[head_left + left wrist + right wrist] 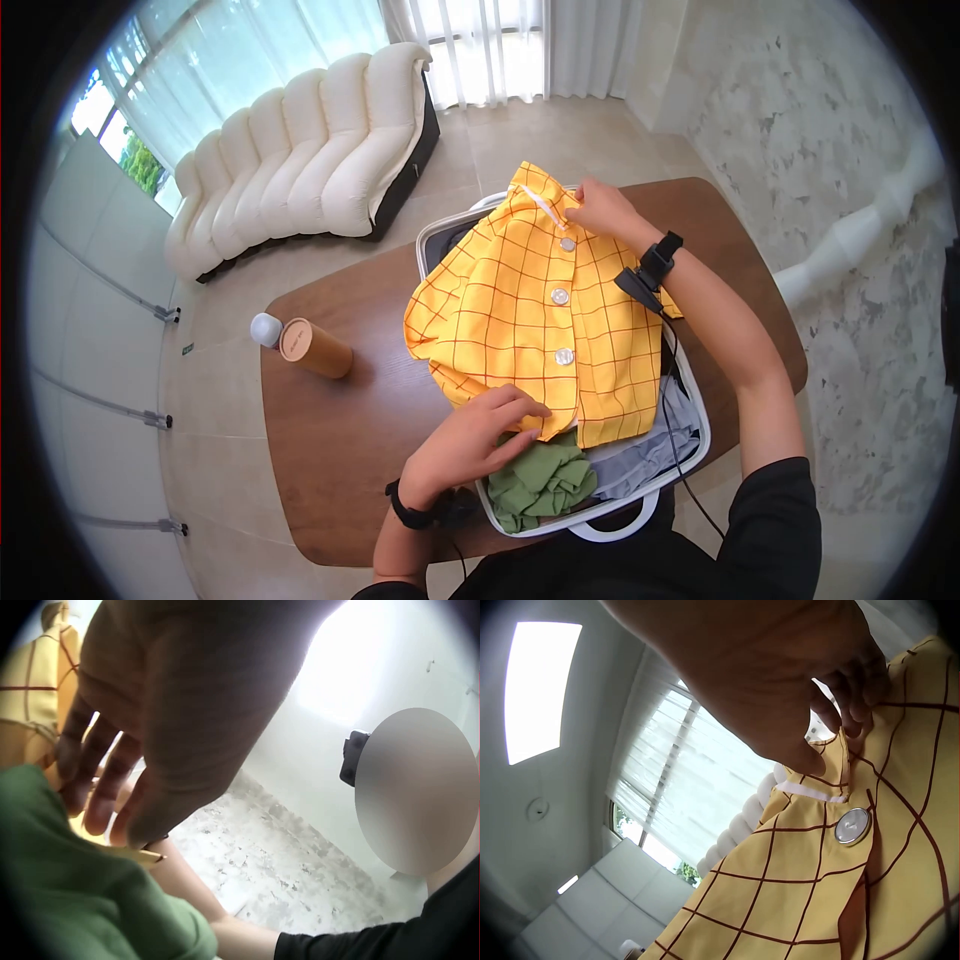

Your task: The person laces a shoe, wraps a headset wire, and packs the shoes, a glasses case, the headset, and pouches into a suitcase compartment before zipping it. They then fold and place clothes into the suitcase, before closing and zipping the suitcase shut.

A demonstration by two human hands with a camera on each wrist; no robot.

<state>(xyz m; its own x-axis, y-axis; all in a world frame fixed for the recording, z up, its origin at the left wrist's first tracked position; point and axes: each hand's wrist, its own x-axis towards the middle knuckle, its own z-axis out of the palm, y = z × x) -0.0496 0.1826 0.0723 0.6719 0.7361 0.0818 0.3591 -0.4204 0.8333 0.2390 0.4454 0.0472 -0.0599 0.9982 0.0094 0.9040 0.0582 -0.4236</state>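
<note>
A yellow shirt (500, 290) with dark red checks and large shiny buttons lies spread over an open white suitcase (705, 425). At its collar end, my right hand (607, 212) pinches the cloth between thumb and fingers, just above the top button (853, 826). My left hand (485, 435) rests at the shirt's lower hem, its fingers (97, 791) fairly straight and touching the cloth. Right below that hand, a crumpled green garment (540, 480) sits in the suitcase. Beside it are light grey-blue clothes (650, 445), partly covered by the shirt.
The suitcase stands on a brown wooden table (330, 450). A tan cylindrical canister (318, 348) and a small white-topped object (266, 329) stand toward the table's left edge. Beyond is a cream sofa (300, 150). A black cable (680, 460) hangs from the right wrist across the suitcase.
</note>
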